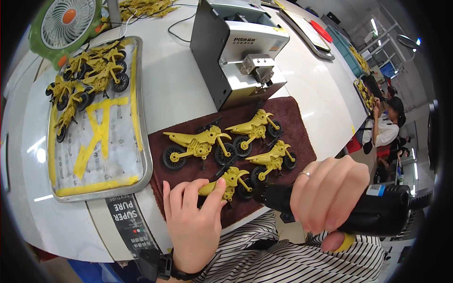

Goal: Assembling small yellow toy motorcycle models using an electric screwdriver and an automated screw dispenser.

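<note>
My left hand (pixel 194 231) is closed on a yellow toy motorcycle (pixel 231 181), pressing it down on a dark red cloth (pixel 165 134). My right hand (pixel 328 193), with a ring and a yellow cover on the thumb, is wrapped round a black electric screwdriver (pixel 384 210). Its front end points left at the black wheel of that motorcycle; whether the bit touches cannot be made out. Beyond my hands, three more motorcycles lie on the cloth: a larger one (pixel 193 143) at left, one (pixel 252 126) at the back and one (pixel 271 159) at right.
A metal-rimmed tray (pixel 147 155) at left carries several finished-looking motorcycles (pixel 101 70). A green fan (pixel 66 23) stands behind it. A grey and black machine (pixel 245 52) stands at the cloth's back edge. Another person (pixel 382 127) sits at the far right.
</note>
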`<action>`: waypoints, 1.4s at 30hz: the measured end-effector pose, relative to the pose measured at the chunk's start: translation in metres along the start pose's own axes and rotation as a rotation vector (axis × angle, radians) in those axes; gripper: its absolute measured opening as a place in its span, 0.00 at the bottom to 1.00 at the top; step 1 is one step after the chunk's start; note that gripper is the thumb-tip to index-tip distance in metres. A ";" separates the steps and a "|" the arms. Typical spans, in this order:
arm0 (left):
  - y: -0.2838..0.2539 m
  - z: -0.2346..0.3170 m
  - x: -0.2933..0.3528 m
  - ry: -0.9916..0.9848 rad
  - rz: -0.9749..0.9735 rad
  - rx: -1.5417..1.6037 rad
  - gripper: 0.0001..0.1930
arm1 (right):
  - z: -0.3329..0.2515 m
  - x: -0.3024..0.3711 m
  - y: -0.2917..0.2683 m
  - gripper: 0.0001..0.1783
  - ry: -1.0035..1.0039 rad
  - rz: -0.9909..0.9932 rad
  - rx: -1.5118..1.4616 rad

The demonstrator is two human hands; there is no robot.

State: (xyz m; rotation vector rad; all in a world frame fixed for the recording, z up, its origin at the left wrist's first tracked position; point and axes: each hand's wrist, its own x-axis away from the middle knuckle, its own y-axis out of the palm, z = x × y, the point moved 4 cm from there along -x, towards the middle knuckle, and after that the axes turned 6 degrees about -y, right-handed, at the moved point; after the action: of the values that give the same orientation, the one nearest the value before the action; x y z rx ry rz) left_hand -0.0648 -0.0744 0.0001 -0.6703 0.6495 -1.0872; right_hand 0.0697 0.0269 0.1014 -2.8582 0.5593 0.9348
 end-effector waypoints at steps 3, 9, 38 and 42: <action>-0.001 -0.003 0.003 -0.018 -0.010 -0.024 0.18 | 0.002 -0.004 -0.005 0.13 0.054 0.061 -0.021; -0.002 0.005 -0.005 0.026 -0.028 -0.016 0.18 | -0.001 -0.023 -0.029 0.17 0.152 0.072 -0.147; 0.050 0.033 0.022 0.068 -0.165 -0.452 0.34 | 0.004 -0.069 -0.087 0.06 -0.130 0.425 0.218; 0.058 0.039 0.028 0.124 0.022 -0.425 0.30 | -0.014 -0.048 -0.045 0.10 -0.107 0.236 -0.022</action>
State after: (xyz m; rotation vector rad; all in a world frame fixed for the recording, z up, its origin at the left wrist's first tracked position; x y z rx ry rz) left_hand 0.0065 -0.0754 -0.0239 -0.9622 1.0085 -0.9832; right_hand 0.0584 0.0806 0.1392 -2.7830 0.8946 1.1259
